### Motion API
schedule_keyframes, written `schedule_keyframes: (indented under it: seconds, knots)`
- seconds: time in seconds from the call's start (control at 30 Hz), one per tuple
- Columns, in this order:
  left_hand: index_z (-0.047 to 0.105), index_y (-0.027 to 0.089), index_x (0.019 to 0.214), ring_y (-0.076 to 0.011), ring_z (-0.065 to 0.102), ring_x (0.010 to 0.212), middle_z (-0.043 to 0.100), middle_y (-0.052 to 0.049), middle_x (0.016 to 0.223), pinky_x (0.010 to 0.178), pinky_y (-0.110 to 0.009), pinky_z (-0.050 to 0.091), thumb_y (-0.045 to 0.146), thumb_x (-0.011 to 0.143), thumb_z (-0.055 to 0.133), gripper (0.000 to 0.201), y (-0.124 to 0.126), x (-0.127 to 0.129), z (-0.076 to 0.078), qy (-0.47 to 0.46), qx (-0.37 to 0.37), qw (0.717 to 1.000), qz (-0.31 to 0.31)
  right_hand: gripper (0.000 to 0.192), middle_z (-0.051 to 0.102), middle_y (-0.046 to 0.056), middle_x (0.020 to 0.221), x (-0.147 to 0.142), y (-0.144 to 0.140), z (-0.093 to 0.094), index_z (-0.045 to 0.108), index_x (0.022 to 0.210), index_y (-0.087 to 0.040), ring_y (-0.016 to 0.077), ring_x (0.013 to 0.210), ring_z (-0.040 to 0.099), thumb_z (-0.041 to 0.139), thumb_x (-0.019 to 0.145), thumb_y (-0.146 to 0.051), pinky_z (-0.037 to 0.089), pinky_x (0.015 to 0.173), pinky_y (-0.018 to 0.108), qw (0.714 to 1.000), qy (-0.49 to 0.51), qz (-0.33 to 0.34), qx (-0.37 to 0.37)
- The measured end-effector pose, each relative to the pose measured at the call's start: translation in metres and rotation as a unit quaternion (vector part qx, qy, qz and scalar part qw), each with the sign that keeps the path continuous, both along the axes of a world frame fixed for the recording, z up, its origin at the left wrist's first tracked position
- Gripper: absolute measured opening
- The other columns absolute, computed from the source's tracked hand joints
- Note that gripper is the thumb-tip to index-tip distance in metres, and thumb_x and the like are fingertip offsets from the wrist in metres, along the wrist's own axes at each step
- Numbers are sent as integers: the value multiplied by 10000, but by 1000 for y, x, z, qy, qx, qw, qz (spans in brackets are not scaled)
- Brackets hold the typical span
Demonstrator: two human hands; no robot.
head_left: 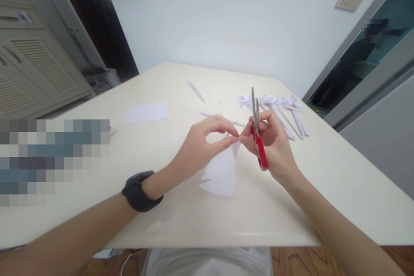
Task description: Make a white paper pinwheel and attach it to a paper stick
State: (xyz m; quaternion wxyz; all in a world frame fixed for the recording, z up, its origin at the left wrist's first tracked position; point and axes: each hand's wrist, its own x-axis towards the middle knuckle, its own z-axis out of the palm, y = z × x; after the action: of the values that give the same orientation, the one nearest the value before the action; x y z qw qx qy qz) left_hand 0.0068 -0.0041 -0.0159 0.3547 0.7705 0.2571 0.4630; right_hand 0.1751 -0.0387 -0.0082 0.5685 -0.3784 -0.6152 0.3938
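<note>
My left hand (207, 140), with a black band on the wrist, pinches the top tip of a white paper piece (223, 172). The paper hangs below the fingers, wide at the bottom, with a notch on its left side. My right hand (274, 146) meets the left at that tip, thumb and forefinger closed on it. Red-handled scissors (261, 153) are also held in the right hand, their blades pointing away and slightly apart. Just behind the hands lies a rolled paper stick (208, 114), partly hidden by them.
Paper flowers on rolled stems (281, 103) lie at the right of the white table (181, 228). Two thin paper sticks (196, 92) and tiny scraps lie farther back. A flat paper sheet (148, 113) rests at the left. A wall closes off the far side.
</note>
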Motion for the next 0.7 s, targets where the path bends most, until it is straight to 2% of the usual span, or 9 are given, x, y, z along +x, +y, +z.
schedule_keyframes:
  seconds: [0.23, 0.7]
  knots:
    - [631, 178, 926, -173, 605, 970, 662, -46, 972, 921, -328, 455, 257, 807, 643, 142, -1, 2, -2, -34, -50, 997, -37, 401, 532, -42, 744, -1, 0, 0, 371, 834, -254, 119, 673, 499, 746, 696, -223, 390, 595, 253, 1000, 23, 10, 2]
    - [609, 165, 826, -141, 609, 851, 634, -19, 852, 818, -271, 479, 244, 823, 615, 79, -4, 3, 3, -43, -110, 992, -50, 384, 557, -42, 789, 0, 1, -3, 407, 852, -253, 104, 652, 463, 729, 687, -125, 367, 606, 263, 999, 28, 14, 20]
